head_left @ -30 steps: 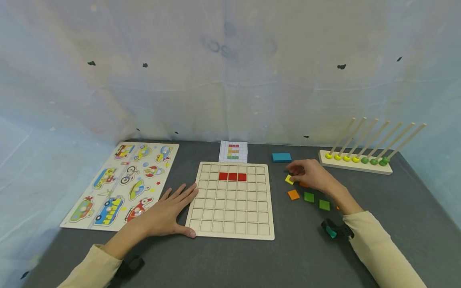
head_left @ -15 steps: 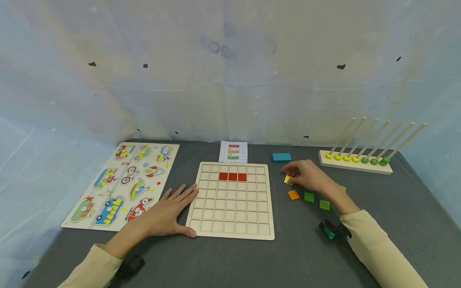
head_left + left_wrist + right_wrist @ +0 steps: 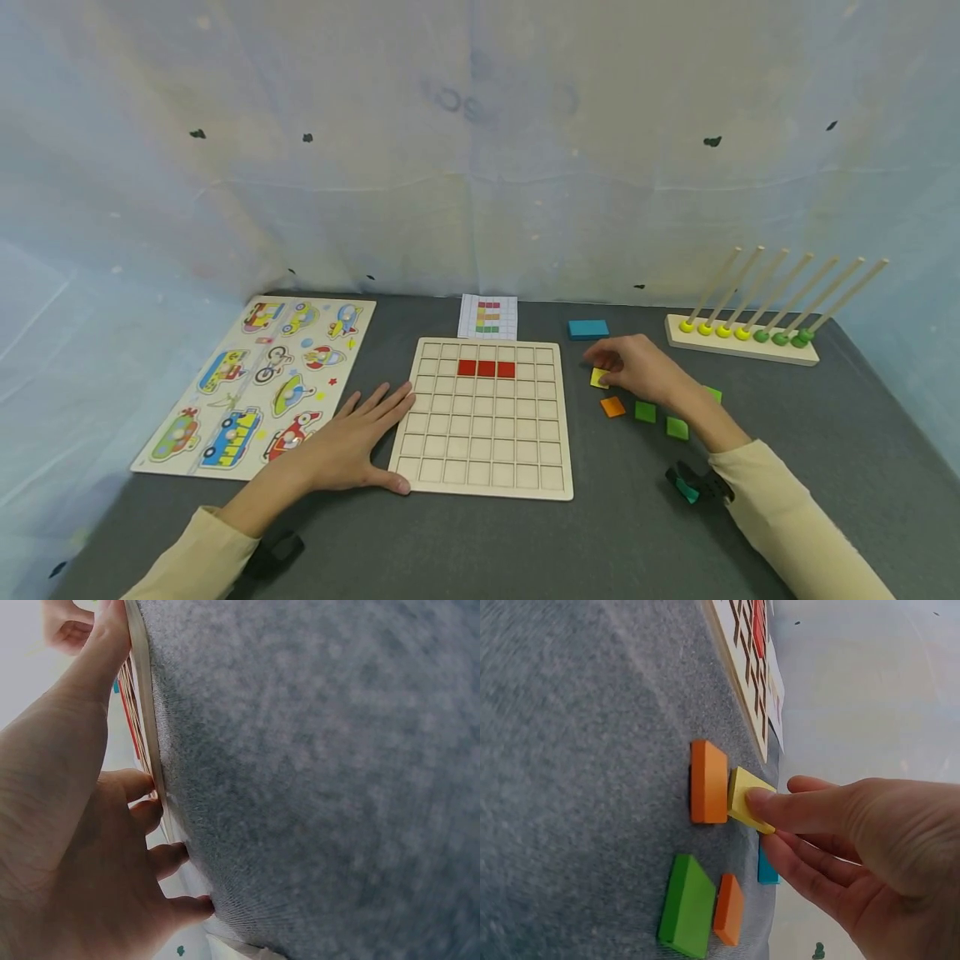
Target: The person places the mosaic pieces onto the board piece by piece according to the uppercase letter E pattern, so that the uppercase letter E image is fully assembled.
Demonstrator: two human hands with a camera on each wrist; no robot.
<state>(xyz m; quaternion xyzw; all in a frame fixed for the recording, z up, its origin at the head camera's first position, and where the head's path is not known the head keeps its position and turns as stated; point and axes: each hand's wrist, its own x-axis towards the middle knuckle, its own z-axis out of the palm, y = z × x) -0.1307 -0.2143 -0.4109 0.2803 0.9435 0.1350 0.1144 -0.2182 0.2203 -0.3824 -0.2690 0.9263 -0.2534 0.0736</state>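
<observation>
A wooden grid board [image 3: 480,429] lies flat at the middle, with red square tiles [image 3: 486,368] side by side in one of its upper rows. My left hand [image 3: 348,442] rests at the board's left edge, fingers spread, thumb at the lower left corner. In the left wrist view the fingertips [image 3: 171,859] reach past the board's rim. On the right, my right hand [image 3: 641,367] pinches a yellow square tile [image 3: 744,799] between thumb and fingers, low over the table. Near it are orange tiles [image 3: 709,782] and green tiles [image 3: 645,412].
Behind the board lies a printed pattern card [image 3: 488,317]. A blue block [image 3: 588,330] sits beyond my right hand. At far right stands a wooden bead stand [image 3: 742,340] with upright pegs. A vehicle picture puzzle [image 3: 255,383] lies left, partly under my left forearm.
My right hand has shifted slightly left, and the yellow tile with it. The orange tile beside that hand is now covered in the head view. My left hand stays put.
</observation>
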